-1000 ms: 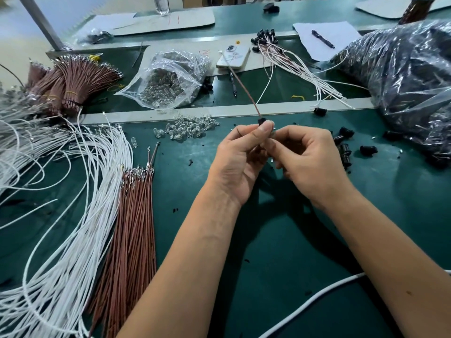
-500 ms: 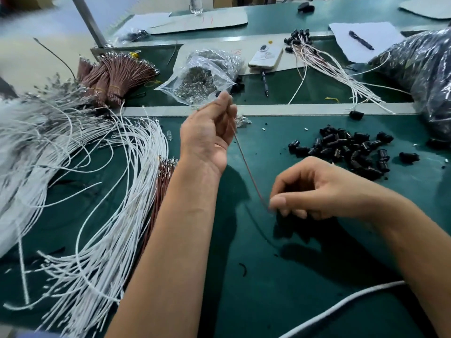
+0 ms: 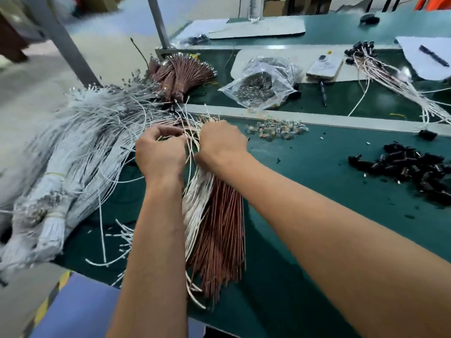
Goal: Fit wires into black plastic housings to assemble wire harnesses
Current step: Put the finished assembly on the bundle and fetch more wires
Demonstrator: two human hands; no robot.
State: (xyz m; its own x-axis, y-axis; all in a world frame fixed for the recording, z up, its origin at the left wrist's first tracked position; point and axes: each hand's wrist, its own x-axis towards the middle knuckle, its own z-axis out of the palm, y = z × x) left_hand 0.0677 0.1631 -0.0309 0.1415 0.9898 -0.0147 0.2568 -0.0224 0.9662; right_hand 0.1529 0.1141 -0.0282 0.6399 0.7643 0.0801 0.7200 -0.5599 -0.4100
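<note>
Wires lie in two loose piles on the green table (image 3: 305, 240): white wires (image 3: 195, 206) and, just beside them on the right, brown wires (image 3: 222, 230). Both forearms reach forward over these piles. The left hand (image 3: 159, 154) is palm down, its fingers (image 3: 161, 131) curled onto strands at the far end of the piles. The right hand (image 3: 220, 142) sits just beside it, knuckles up, fingers curled under among the same strands; whether either hand grips a particular wire cannot be told. Black housings (image 3: 410, 167) lie heaped well to the right. Tied white bundles (image 3: 56, 191) lie at the left edge.
</note>
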